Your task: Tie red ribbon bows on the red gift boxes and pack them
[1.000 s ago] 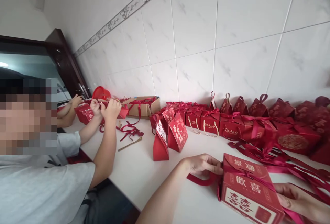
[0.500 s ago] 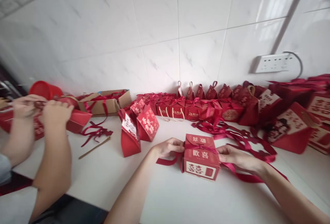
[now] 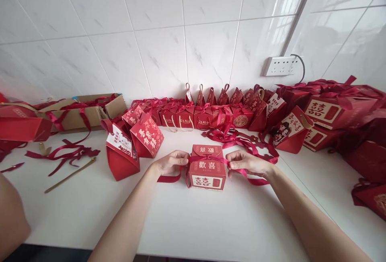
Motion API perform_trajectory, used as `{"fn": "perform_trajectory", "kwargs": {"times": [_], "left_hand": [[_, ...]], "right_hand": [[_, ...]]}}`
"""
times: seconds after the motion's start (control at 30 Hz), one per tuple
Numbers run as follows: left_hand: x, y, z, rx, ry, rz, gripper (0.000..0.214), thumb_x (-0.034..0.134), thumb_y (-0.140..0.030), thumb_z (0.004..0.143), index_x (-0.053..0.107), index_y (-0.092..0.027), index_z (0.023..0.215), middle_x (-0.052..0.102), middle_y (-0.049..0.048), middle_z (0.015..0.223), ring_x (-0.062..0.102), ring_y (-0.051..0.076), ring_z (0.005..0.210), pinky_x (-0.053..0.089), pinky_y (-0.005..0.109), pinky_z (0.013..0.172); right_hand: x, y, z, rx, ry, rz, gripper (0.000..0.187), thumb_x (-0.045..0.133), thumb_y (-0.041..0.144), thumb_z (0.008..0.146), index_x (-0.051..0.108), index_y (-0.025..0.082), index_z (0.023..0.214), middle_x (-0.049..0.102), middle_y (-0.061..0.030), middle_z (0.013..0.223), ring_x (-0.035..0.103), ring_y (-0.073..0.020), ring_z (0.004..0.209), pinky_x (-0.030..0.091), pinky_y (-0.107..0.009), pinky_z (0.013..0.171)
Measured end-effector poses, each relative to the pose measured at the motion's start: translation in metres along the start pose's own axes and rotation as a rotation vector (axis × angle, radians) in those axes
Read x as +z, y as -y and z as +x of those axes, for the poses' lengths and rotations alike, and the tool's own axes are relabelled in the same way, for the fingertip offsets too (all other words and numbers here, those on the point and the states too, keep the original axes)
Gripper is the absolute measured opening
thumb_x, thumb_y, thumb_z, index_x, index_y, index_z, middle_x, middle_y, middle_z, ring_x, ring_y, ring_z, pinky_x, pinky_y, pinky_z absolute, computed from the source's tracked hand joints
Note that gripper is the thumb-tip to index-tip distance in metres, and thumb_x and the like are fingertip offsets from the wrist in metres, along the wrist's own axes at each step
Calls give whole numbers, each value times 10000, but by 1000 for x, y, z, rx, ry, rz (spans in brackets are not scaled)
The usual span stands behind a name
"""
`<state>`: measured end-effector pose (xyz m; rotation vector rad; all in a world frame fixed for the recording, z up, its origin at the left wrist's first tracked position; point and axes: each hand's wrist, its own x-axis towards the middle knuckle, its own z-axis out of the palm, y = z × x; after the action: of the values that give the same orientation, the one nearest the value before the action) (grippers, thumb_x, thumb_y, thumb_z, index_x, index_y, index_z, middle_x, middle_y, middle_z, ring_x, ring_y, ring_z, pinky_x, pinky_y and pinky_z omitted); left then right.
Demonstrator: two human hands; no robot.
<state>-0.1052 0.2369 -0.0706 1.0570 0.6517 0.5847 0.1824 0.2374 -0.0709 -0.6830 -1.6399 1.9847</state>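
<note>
A small red gift box (image 3: 207, 170) with gold characters stands on the white counter (image 3: 193, 222) in front of me. A dark red ribbon (image 3: 208, 158) crosses its lid. My left hand (image 3: 171, 162) pinches the ribbon at the box's left side, fingers closed. On the right side, my right hand (image 3: 245, 162) grips the other ribbon end in the same way. Ribbon tails trail out under both hands.
A row of finished red boxes (image 3: 193, 115) lines the tiled wall. Larger red boxes (image 3: 331, 111) pile up at the right. Two red pouch boxes (image 3: 132, 143) stand left of me, loose ribbons (image 3: 64, 153) and a cardboard carton (image 3: 87, 111) beyond. Another person's arm (image 3: 12, 217) shows at the left edge.
My view swung right, off the person beside me. The box now sits centred before me, and both hands have closed in on the ribbon at the top of the box.
</note>
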Motion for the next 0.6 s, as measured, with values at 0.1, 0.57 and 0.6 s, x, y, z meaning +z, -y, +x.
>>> {"fn": "perform_trajectory", "kwargs": {"times": [0.1, 0.57, 0.6], "left_hand": [[3, -3, -2, 34, -22, -15, 466, 844, -344, 522, 426, -140, 504, 461, -33, 501, 421, 74, 485, 293, 208, 496], [2, -5, -4, 45, -28, 46, 464, 820, -356, 563, 415, -139, 505, 480, -18, 524, 435, 78, 485, 300, 211, 502], [3, -6, -5, 64, -41, 46, 449, 816, -357, 572, 428, -138, 519, 485, -20, 530, 439, 75, 487, 308, 208, 506]], "right_hand": [[1, 6, -3, -12, -11, -11, 307, 789, 382, 661, 615, 131, 630, 529, 39, 601, 575, -106, 609, 519, -275, 652], [0, 5, -4, 2, 18, -41, 355, 760, 363, 704, 503, 156, 573, 455, 82, 544, 569, -82, 561, 477, -239, 621], [0, 7, -5, -15, 13, -49, 337, 750, 357, 717, 519, 154, 577, 455, 82, 537, 549, -75, 546, 482, -242, 630]]}}
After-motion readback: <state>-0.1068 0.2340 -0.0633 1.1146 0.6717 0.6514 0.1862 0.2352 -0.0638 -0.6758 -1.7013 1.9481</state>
